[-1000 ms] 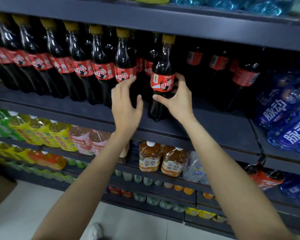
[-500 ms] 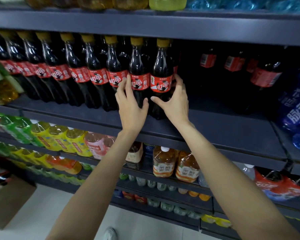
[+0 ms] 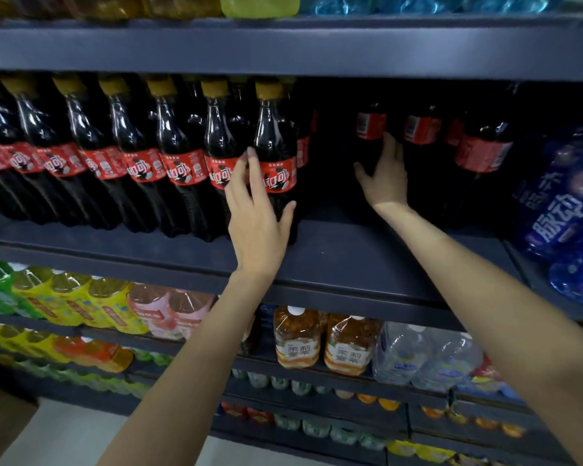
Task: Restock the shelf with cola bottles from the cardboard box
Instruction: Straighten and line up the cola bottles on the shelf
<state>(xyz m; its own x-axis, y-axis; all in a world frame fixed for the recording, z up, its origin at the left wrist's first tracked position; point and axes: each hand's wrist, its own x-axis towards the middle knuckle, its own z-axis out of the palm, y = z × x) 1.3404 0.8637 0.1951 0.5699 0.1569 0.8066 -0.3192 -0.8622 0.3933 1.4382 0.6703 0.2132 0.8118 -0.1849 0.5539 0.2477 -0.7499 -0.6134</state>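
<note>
I've got L hand (image 3: 258,216) fingers spread, touching the end dark red-label cola bottle (image 3: 276,156); R hand (image 3: 386,178) gripping a back-row cola bottle (image 3: 371,129) on dark shelf (image 3: 344,260).

A front row of cola bottles (image 3: 276,156) stands on the left part of the shelf (image 3: 334,260). To its right lies a gap, then further bottles (image 3: 371,129) set deeper back (partly in shadow). The left hand (image 3: 256,213) rests against the row's rightmost bottle; the right hand (image 3: 384,179) reaches the deeper ones.
</note>
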